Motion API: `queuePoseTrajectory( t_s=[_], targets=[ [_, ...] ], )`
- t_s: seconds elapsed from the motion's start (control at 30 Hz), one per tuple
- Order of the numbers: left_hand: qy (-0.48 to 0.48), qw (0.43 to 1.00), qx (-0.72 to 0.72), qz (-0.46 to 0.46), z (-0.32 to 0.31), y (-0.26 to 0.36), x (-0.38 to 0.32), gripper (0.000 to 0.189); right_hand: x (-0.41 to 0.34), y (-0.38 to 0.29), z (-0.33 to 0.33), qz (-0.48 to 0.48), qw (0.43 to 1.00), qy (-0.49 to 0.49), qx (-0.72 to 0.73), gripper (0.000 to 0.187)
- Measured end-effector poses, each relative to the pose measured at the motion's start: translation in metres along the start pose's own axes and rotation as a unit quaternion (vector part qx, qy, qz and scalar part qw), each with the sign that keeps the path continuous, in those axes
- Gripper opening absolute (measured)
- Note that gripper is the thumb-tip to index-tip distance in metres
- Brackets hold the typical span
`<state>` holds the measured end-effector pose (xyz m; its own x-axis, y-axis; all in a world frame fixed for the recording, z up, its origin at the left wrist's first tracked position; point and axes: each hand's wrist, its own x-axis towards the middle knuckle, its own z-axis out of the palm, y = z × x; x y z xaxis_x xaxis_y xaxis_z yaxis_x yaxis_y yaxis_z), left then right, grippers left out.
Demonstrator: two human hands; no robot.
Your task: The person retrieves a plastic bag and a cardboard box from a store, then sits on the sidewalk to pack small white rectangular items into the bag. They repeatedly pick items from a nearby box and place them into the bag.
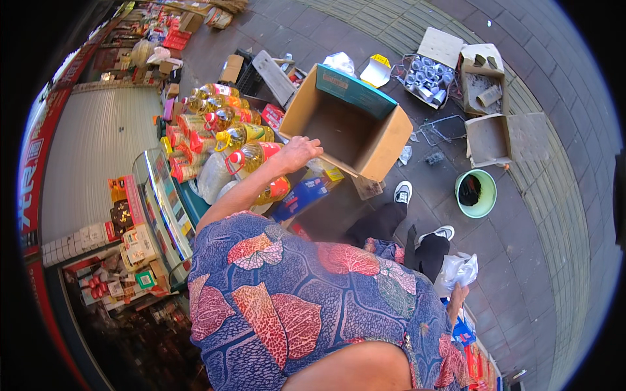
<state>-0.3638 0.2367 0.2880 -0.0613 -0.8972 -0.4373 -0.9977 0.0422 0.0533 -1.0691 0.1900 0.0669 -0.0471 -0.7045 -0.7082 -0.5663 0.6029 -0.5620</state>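
My left hand (304,150) grips the near edge of a large cardboard box (393,146). The box is open towards me, its inside looks bare, and a teal printed flap (354,90) stands along its far side. My right hand (458,299) is low at my right side, with a crumpled translucent plastic bag (457,273) in its fingers. Beside my left forearm stand several bottles of yellow cooking oil (244,136) with red or yellow caps. A blue printed carton (300,198) lies below the box, partly hidden by my arm and blouse.
Right of my feet stands a pale green bucket (477,207) with something dark inside. Beyond it are an opened carton of glass jars or cans (430,73), worn open cartons (486,139) and a wire frame (435,129). A glass display case (164,205) and a roller shutter (105,146) line the left.
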Motion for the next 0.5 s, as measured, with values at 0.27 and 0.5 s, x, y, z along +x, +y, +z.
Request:
queuePoseTrajectory(
  t_s=[0.27,0.5],
  targets=[
    [-0.003,0.998,-0.034,-0.047,-0.011,-0.026,0.013,0.005,0.036,-0.001,0.005,0.001,0.999,-0.033,0.009,0.025],
    [0.089,0.98,-0.115,-0.134,-0.056,-0.041,0.035,0.016,0.083,0.011,-0.024,0.028,0.999,-0.035,-0.015,0.025]
  ],
)
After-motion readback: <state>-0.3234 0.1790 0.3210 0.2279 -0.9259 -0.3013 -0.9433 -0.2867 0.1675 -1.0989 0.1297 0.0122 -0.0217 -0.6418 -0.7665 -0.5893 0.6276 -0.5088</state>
